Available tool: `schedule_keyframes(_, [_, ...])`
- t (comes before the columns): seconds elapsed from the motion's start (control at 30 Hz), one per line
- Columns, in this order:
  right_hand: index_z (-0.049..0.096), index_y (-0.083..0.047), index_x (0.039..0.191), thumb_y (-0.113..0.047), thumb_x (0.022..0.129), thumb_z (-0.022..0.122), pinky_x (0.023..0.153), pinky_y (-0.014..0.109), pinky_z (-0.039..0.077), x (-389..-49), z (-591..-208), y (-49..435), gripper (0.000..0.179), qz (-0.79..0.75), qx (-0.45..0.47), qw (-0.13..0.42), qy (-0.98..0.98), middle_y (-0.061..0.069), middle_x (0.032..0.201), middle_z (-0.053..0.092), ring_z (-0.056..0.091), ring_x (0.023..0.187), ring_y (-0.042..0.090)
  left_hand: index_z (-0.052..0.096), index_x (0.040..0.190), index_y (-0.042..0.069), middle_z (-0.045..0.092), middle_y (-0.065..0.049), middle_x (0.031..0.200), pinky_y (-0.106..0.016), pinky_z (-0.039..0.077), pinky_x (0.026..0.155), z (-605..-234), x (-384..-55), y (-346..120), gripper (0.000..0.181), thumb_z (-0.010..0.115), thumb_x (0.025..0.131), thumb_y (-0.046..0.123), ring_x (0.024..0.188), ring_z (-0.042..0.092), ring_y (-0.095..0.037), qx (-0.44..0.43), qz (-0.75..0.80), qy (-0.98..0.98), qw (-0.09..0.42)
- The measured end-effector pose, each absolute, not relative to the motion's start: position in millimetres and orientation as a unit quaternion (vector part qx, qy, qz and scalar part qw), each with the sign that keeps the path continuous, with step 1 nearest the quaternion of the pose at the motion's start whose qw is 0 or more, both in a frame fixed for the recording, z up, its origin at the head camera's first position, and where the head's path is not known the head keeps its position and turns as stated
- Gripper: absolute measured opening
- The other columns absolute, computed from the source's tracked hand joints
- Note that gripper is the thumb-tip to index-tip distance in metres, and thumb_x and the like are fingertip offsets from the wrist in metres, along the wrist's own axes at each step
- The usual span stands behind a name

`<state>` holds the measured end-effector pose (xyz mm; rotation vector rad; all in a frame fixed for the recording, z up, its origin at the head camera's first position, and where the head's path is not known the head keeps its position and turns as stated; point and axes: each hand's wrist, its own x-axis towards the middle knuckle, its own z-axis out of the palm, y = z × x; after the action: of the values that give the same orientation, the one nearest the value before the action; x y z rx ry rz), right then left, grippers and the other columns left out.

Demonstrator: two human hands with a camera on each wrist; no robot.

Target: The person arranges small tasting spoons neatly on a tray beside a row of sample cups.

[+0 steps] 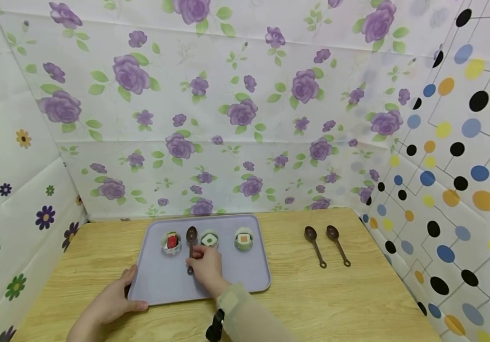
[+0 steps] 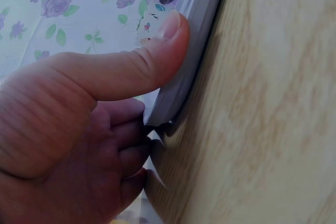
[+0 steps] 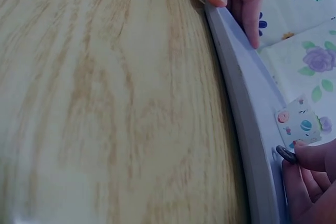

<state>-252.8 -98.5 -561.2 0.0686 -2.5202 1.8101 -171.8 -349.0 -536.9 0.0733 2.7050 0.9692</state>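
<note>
The fingers of the right hand [image 1: 207, 268] pinch a brown spoon [image 1: 191, 236] by its handle. The spoon's long axis runs nearly 12 to 6 o'clock, bowl at 12, handle tip at 6. It is over the lavender tray [image 1: 168, 287], though whether it touches the surface I can't quite tell. From these fingers, a red-topped cup [image 1: 172, 243] sits at 10 o'clock and a green-and-white cup [image 1: 209, 239] at 1, the bowl between them. The right hand is nearer; its light sleeve [image 1: 253, 313] reaches in from between 4 and 5. At 8, the left hand [image 1: 114, 297] holds the tray's corner. On the worktop [image 1: 313, 304] at 3, a second spoon [image 1: 311, 236] and a third spoon [image 1: 334, 236] lie apart.
</note>
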Motion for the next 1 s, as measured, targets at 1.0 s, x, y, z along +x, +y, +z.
schedule_keyframes(1.0, [0.084, -0.013, 0.099, -0.015, 0.091, 0.086, 0.067, 0.027, 0.054, -243.2, -557.1, -107.4, 0.008, 0.452, 0.026, 0.064, -0.889, -0.017, 0.076, 0.065, 0.062, 0.071, 0.003, 0.016, 0.160, -0.019, 0.014, -0.050, 0.159, -0.076, 0.023, 0.118, -539.2, -171.2, -350.1, 0.134, 0.094, 0.077, 0.052, 0.149, 0.017, -0.066, 0.028, 0.321, 0.937, 0.136])
